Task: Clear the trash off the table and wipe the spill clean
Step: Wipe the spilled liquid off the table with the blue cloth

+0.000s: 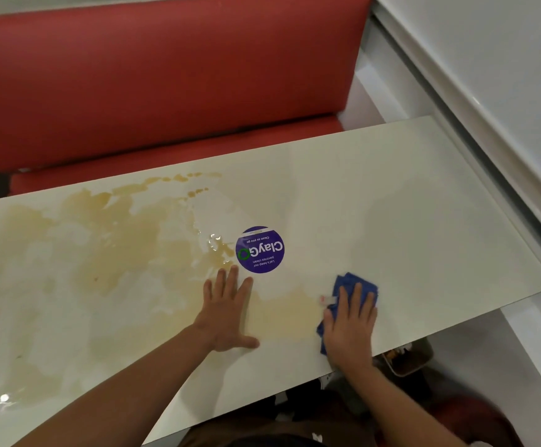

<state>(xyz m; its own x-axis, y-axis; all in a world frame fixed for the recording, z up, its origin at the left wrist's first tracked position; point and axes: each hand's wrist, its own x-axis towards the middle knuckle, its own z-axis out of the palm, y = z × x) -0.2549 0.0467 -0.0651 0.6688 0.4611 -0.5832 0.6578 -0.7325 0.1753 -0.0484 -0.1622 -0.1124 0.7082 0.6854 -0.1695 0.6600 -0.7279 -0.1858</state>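
This looks like an office pantry or canteen booth. A red padded bench seat (166, 82) runs from ten to twelve o'clock behind a glossy white table (391, 195), and a round purple sticker (260, 249) at centre reads "ClayGo – Let's keep our pantries clean".

cloth (353, 287) half hidden under right hand (349, 330)

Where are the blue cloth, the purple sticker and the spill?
blue cloth (348, 282): head view, bunched upper part above the fingers.
purple sticker (260, 249): head view, centre of the disc.
spill (111, 253): head view, wide tan patch left of the sticker.
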